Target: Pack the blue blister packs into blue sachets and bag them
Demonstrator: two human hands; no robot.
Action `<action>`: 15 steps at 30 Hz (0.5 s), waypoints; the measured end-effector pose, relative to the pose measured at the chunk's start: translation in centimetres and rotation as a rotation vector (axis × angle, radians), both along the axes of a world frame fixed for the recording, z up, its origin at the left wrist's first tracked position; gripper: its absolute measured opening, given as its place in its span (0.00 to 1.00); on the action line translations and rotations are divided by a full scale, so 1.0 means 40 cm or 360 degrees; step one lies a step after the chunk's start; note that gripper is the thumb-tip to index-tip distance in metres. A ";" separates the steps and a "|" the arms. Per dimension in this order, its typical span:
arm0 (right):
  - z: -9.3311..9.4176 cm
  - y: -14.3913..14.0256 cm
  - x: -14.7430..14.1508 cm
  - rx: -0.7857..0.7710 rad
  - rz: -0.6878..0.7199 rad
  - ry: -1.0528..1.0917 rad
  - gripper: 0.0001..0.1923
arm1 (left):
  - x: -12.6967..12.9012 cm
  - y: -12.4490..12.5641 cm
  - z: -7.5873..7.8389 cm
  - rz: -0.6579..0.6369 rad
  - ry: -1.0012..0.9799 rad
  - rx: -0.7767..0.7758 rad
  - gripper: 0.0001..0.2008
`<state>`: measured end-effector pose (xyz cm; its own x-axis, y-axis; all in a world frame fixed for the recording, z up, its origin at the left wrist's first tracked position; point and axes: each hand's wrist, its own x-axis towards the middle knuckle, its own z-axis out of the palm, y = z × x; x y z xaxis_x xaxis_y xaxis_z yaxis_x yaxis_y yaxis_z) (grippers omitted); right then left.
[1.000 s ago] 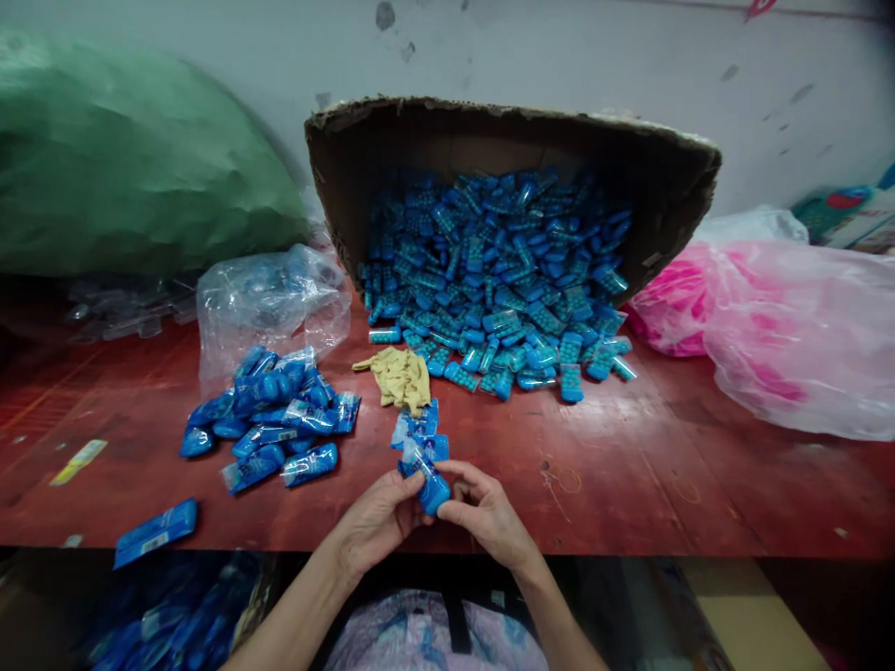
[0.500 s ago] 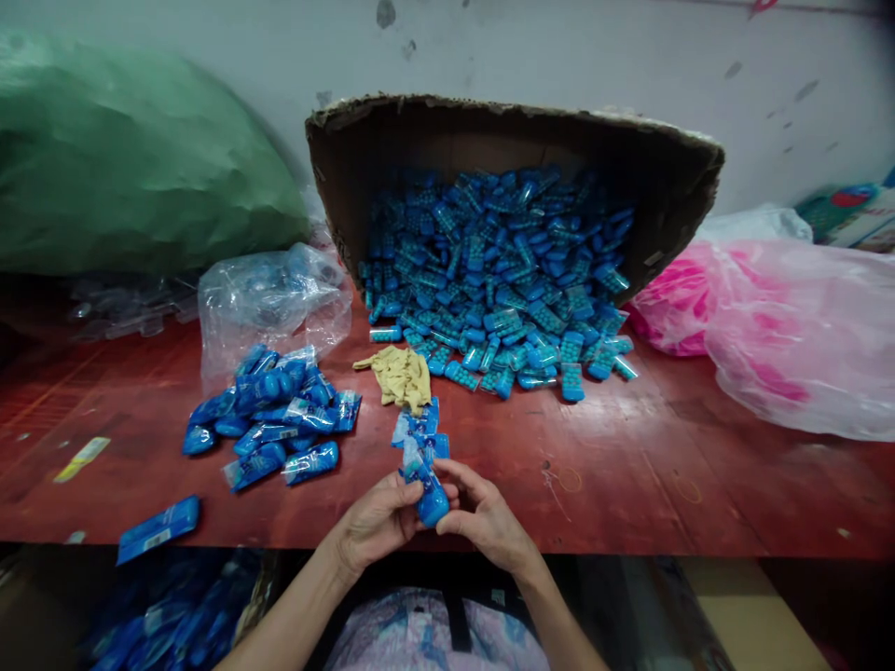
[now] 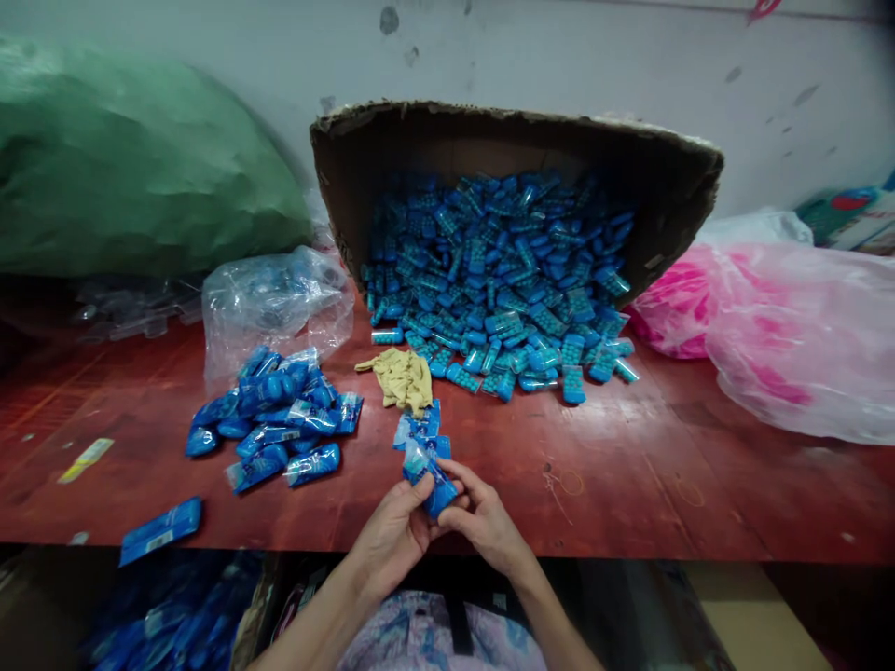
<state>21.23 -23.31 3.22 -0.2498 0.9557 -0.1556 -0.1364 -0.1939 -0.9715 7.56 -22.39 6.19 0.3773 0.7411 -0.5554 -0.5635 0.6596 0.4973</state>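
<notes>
Near the table's front edge a small blue packet (image 3: 439, 492) is held between both hands. My left hand (image 3: 397, 531) is closed on its left side, thumb on top. On its right side my right hand (image 3: 482, 517) pinches it, fingers curled round the lower end. Just beyond the packet lie flat blue wrappers (image 3: 418, 424), partly under a crumpled yellow cloth or glove (image 3: 400, 377). To the left rests a pile of filled blue packets (image 3: 280, 415). One more blue packet (image 3: 160, 531) lies at the table's front left edge.
A cardboard box (image 3: 517, 130) on its side spills small blue-capped clear containers (image 3: 489, 280) onto the red table (image 3: 629, 485). Clear plastic bag (image 3: 276, 308) and large green sack (image 3: 140, 168) stand left; pink-filled bags (image 3: 769, 326) right. Below the edge, more blue packets (image 3: 174, 615).
The blue packet has turned slightly in my hands, and its rounded lower end is now more covered by my fingers. My left hand has shifted a little to the right.
</notes>
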 end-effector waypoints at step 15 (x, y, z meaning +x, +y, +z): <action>0.001 0.013 -0.083 -0.0094 -0.0386 0.0281 0.16 | -0.023 0.027 -0.004 0.0277 0.0969 0.0651 0.14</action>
